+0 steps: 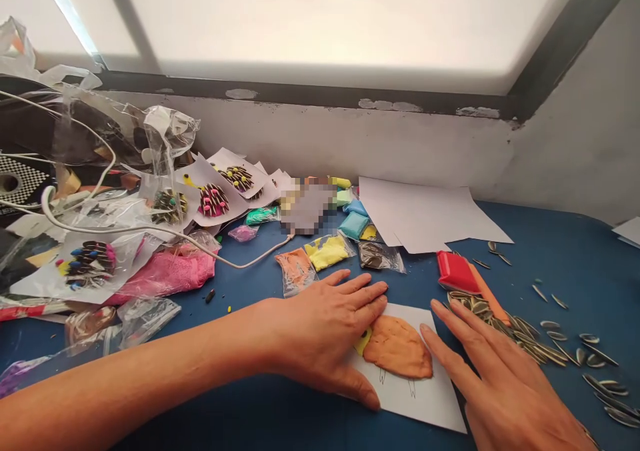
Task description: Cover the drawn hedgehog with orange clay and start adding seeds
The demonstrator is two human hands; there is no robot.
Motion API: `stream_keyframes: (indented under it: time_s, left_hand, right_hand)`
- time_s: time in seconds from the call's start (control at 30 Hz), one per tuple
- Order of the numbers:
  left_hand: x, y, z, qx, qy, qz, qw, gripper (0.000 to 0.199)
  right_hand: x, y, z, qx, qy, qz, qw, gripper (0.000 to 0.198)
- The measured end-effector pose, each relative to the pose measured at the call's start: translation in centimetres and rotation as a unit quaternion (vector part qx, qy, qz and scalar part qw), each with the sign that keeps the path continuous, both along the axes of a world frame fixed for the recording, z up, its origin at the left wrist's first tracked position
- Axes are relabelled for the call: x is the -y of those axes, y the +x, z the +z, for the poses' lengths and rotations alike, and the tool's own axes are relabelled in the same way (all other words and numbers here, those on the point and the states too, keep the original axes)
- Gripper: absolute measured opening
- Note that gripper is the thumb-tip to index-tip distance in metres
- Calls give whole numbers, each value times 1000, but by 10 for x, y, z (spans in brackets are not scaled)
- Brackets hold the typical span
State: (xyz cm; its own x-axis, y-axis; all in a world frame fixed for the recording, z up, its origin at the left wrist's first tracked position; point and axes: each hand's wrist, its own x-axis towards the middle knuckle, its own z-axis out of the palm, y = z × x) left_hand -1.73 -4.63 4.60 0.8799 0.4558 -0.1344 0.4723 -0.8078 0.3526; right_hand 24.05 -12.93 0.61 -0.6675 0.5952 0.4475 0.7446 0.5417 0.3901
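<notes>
A white paper card (pixel 435 404) lies on the blue table, with an orange clay body (pixel 397 346) pressed flat on it. Small drawn legs show below the body, and a bit of yellow clay (pixel 362 342) at its left end is partly covered by my hand. My left hand (pixel 335 331) rests flat over the card's left side, fingers stretched and holding nothing. On the other side, my right hand (pixel 505 371) has its fingers extended, the index fingertip close to the body's right edge. Sunflower seeds (pixel 537 341) are heaped just beyond the right hand.
Clay packets lie ahead, among them orange (pixel 296 269), yellow (pixel 327 251) and red (pixel 457 271). White sheets (pixel 425 214) lie by the wall. At left are finished seed-covered figures (pixel 214 200), plastic bags (pixel 170 128), a pink cloth (pixel 175 274) and a white cable (pixel 150 228).
</notes>
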Motion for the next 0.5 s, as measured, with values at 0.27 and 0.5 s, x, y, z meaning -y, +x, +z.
stream_keyframes:
  time_s: [0.27, 0.5]
  left_hand:
    - [1, 0, 1, 3, -27, -1, 1000, 98]
    - [3, -4, -5, 31, -34, 10, 999, 100]
  right_hand:
    - [4, 11, -6, 56, -22, -11, 998, 50]
    - [3, 15, -3, 46, -20, -28, 998, 59]
